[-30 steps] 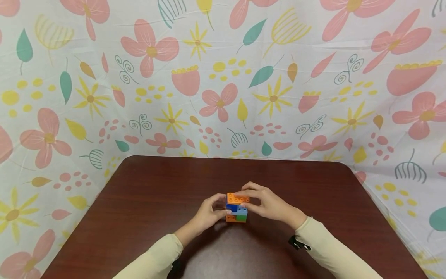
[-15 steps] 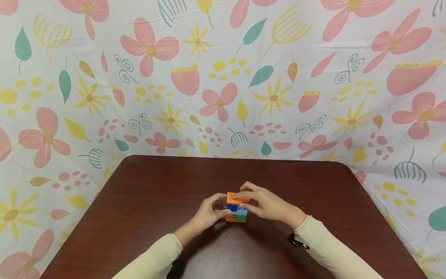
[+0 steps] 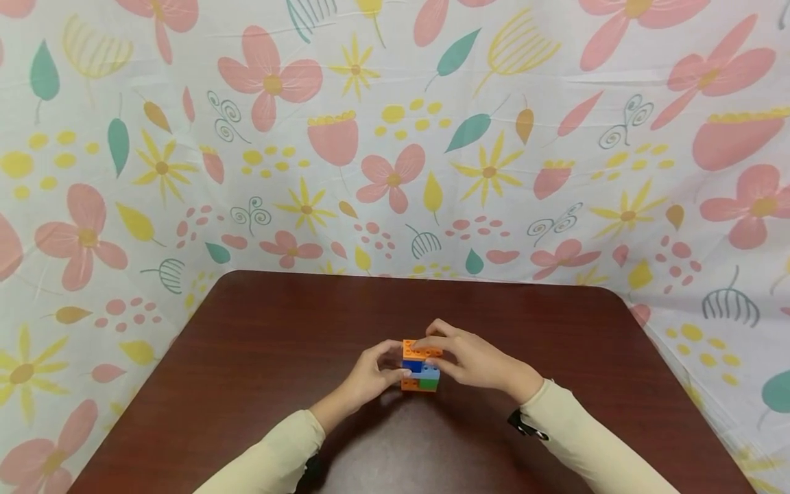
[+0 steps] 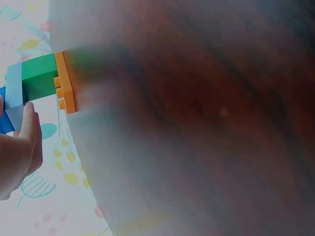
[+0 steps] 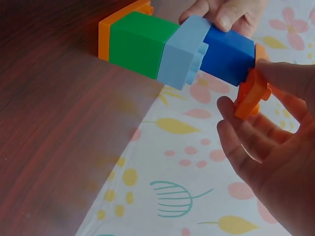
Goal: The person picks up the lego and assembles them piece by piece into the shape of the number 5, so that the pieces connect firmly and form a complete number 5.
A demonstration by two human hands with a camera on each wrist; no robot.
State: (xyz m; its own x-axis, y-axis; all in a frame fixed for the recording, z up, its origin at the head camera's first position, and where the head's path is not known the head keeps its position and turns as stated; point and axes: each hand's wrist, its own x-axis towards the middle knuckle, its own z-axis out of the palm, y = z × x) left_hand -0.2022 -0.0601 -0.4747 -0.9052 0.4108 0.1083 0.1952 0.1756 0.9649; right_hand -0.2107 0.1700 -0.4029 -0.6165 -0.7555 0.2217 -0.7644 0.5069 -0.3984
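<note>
A stack of toy building bricks stands upright near the middle of the table. From the bottom up it has an orange plate [image 5: 104,39], a green brick [image 5: 138,44], a light blue brick [image 5: 179,51], a dark blue brick [image 5: 229,55] and an orange top plate [image 3: 411,351]. My left hand [image 3: 365,377] holds the stack from the left, its thumb at the blue bricks. From the right, my right hand [image 3: 480,361] grips the orange top plate, thumb and fingers at its edges. That plate overhangs the dark blue brick to the right. Some left fingertips are hidden behind the stack.
The dark brown table [image 3: 278,322] extends around both hands. Behind and beside it hangs a white flowered cloth [image 3: 395,103]. Black bands [image 3: 527,425] sit at the wrists under the cream sleeves [image 3: 592,439].
The head view has shifted very slightly. Both hands and the brick stack keep nearly the same places and the same holds.
</note>
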